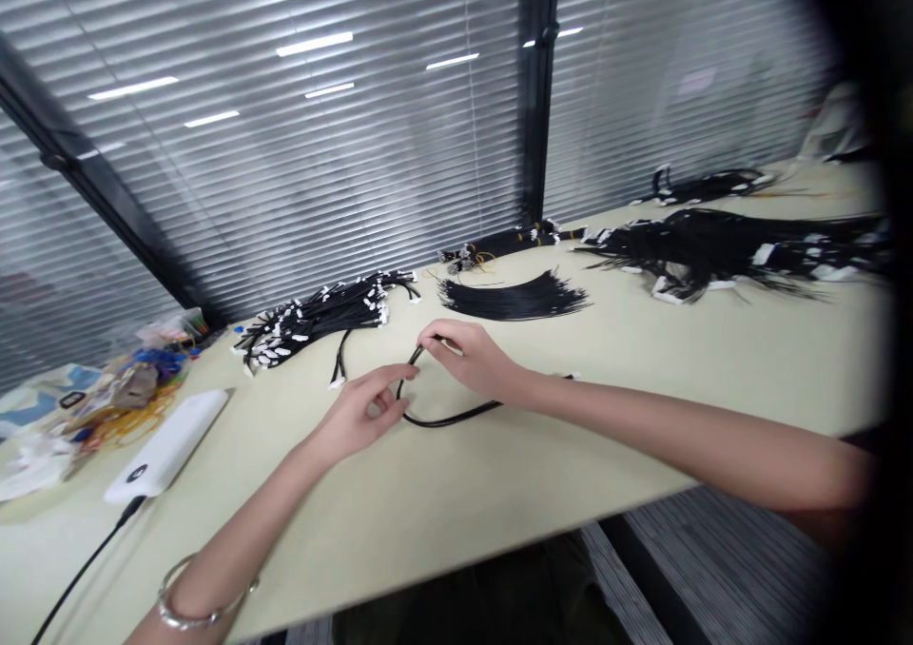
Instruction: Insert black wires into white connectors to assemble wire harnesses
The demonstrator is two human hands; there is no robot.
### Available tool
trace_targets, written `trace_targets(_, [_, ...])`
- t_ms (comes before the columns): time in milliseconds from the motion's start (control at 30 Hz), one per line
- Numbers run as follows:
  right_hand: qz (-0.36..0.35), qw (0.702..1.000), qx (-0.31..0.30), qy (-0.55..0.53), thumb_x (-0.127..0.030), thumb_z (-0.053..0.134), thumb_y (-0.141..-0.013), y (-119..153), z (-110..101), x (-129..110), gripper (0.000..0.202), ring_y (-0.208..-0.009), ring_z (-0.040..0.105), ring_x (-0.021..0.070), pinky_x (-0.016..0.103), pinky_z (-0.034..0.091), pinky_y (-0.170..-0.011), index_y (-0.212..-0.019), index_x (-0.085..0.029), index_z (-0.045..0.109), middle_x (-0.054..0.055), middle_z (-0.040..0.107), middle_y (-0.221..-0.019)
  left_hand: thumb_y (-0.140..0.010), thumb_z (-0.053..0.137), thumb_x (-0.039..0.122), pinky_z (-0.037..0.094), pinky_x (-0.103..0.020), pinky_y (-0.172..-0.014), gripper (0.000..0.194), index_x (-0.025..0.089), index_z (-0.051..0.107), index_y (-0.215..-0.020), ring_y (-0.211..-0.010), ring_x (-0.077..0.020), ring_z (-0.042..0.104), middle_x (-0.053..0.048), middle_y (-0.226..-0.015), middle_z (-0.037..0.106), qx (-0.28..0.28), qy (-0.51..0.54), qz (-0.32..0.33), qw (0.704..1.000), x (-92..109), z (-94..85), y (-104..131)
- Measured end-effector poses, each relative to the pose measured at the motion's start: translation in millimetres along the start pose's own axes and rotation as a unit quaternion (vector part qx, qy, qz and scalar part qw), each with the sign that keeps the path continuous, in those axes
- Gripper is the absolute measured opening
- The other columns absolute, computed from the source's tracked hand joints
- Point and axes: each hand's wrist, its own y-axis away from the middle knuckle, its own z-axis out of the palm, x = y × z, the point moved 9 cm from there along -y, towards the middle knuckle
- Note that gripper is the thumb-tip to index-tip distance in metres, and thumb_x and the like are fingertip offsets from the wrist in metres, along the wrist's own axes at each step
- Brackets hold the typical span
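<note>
Below the blinds [342,169], toward the near edge of the table [399,521], my right hand [467,355] pinches a curved black cable [446,423], but whether my left hand [360,412] grips it I can't tell, and slackness there could let it spring straight.

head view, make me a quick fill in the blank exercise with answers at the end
1. The bent cable pinched by the right hand is coloured ____.
2. The metal bracelet is worn on the person's ____ arm.
3. The power bank, with a cord plugged into it, is coloured ____.

Missing words: black; left; white
</note>
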Motion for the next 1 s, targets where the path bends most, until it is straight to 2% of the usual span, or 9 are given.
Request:
trace_targets(133, [0.010, 1.000, -0.021, -0.004, -0.026, 0.037, -0.092, 1, 2, -1, 0.025, -0.078, 0.052, 0.0126, 0.025, 0.038, -0.072, -0.084, -0.017, 0.058, 0.003, 0.061, -0.083, -0.085, 0.051, 0.025, 0.047, -0.022, -0.061, 0.041, 0.022, 0.047, -0.126, -0.062, -0.0080, 0.050, -0.007, -0.102, 0.061, -0.054, 0.059, -0.022, 0.997, 0, 11.2, 2])
trace_targets(233, [0.029, 0.999, -0.039, -0.011, -0.024, 0.037, -0.091, 2, 5, 1, 0.025, -0.075, 0.051, 0.0123, 0.025, 0.037, -0.070, -0.083, -0.017, 0.059, 0.002, 0.061, -0.082, -0.083, 0.055, 0.026, 0.046, -0.024, -0.062, 0.044, 0.022, 0.047, -0.127, -0.061, -0.0075, 0.049, -0.008, -0.102, 0.061, -0.073, 0.110, -0.034, 0.991, 1, 17.7, 3])
trace_targets(467, [0.120, 0.989, -0.085, -0.002, -0.023, 0.035, -0.087, 4, 18, 36, 0.028, -0.064, 0.048, 0.0102, 0.023, 0.032, -0.058, -0.075, -0.018, 0.059, -0.002, 0.057, -0.068, -0.078, 0.062, 0.027, 0.043, -0.022, -0.058, 0.051, 0.024, 0.044, -0.126, -0.061, -0.0070, 0.050, -0.004, -0.095, 0.058, -0.099, 0.211, -0.073, 0.970, 4, 33.3, 4])
trace_targets(800, [0.102, 0.988, -0.113, 0.020, -0.024, 0.036, -0.086, 6, 29, 39, 0.031, -0.058, 0.044, 0.0107, 0.024, 0.030, -0.057, -0.066, -0.017, 0.058, -0.001, 0.055, -0.061, -0.073, 0.068, 0.027, 0.040, -0.023, -0.058, 0.057, 0.025, 0.043, -0.125, -0.061, -0.0074, 0.047, -0.003, -0.094, 0.060, -0.118, 0.253, -0.102, 0.955, 0, 40.2, 6])
trace_targets(1000, [0.084, 0.988, -0.118, 0.056, -0.024, 0.035, -0.088, 6, 31, 41, 0.032, -0.058, 0.044, 0.0110, 0.025, 0.032, -0.057, -0.069, -0.017, 0.059, -0.001, 0.055, -0.061, -0.070, 0.071, 0.028, 0.038, -0.024, -0.058, 0.058, 0.024, 0.043, -0.121, -0.061, -0.0076, 0.048, -0.002, -0.092, 0.060, -0.113, 0.294, -0.130, 0.940, -5, 42.3, 5])
